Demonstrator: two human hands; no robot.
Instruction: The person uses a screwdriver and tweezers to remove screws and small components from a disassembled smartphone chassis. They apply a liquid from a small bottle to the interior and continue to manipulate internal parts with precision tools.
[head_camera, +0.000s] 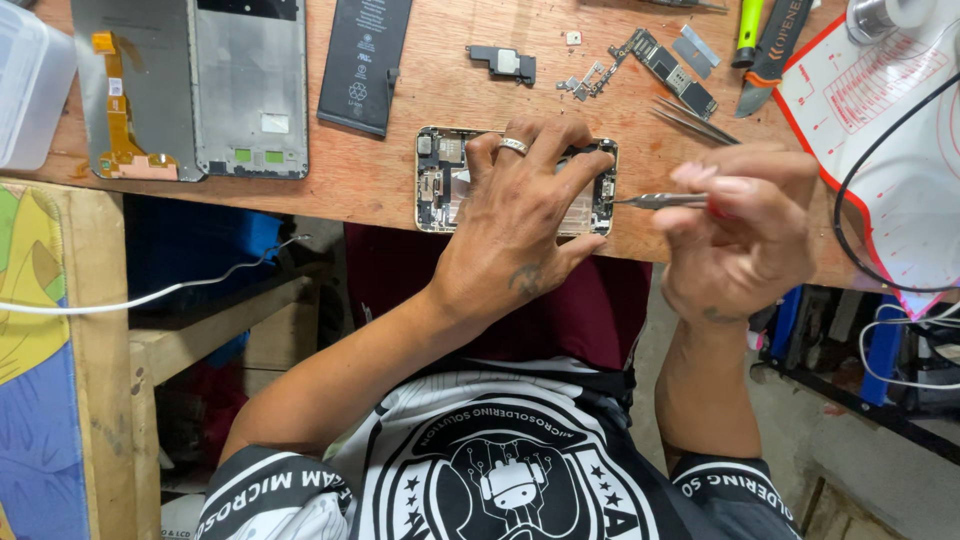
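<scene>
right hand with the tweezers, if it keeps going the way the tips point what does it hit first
The right hand aims its tweezers leftward; they would likely first meet the right end of the opened phone, beside the left hand.

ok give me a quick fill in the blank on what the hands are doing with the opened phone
1. The left hand presses down on the opened gold-framed phone, and one finger wears a silver ____.
2. The right hand holds thin metal ____, tips at the phone's right end.
3. The flat black battery lies on the ____ workbench.

Missing words: ring; tweezers; wooden

grey phone screen panels (190, 85) lie top left beside a black labelled battery (365, 60).
</scene>
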